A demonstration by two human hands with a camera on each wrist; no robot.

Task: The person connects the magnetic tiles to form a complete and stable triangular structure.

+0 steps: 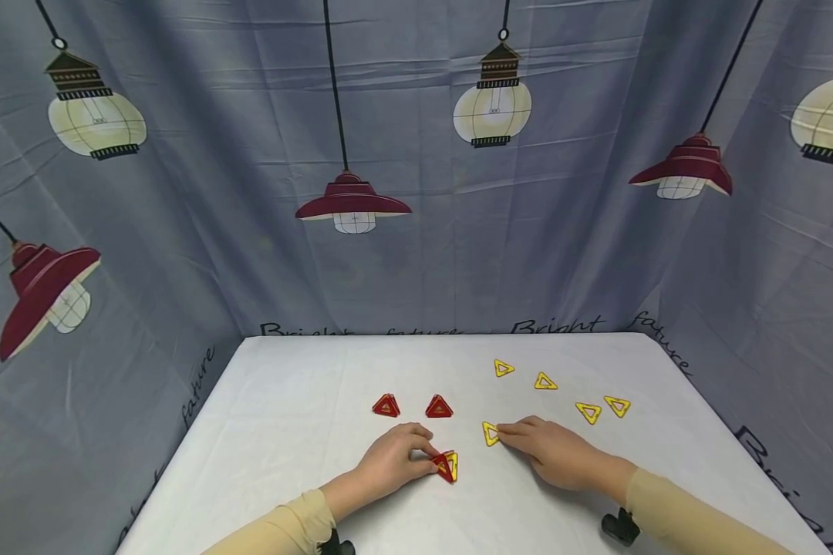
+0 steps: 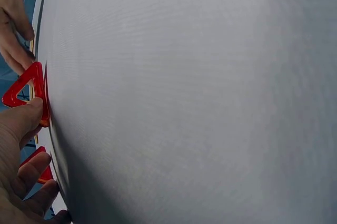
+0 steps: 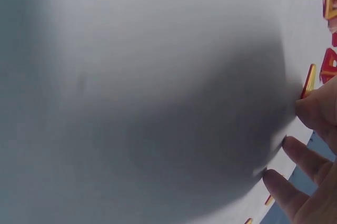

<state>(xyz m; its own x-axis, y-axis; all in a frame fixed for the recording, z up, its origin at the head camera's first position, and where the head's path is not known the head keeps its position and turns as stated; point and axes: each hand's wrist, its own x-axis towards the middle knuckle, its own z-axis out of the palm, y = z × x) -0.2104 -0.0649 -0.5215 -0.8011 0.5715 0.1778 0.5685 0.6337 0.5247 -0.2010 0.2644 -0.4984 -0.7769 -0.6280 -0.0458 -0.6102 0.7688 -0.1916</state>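
My left hand (image 1: 397,456) pinches a red triangular frame tile (image 1: 443,469) between thumb and fingers. A yellow triangular tile (image 1: 453,463) stands against that red one; whether they are joined I cannot tell. In the left wrist view the red tile (image 2: 38,84) is tilted up off the table, with the thumb on its lower side. Further right, my right hand (image 1: 562,451) has its fingertips on the corner of another yellow triangular tile (image 1: 489,434), low at the table. In the right wrist view the thumb covers part of this tile (image 3: 309,79).
Two red pyramid-like shapes (image 1: 386,405), (image 1: 439,406) stand beyond my left hand on the white table (image 1: 305,385). Several yellow triangular tiles (image 1: 545,381) lie scattered at the back right. A grey patterned curtain (image 1: 416,277) surrounds the table.
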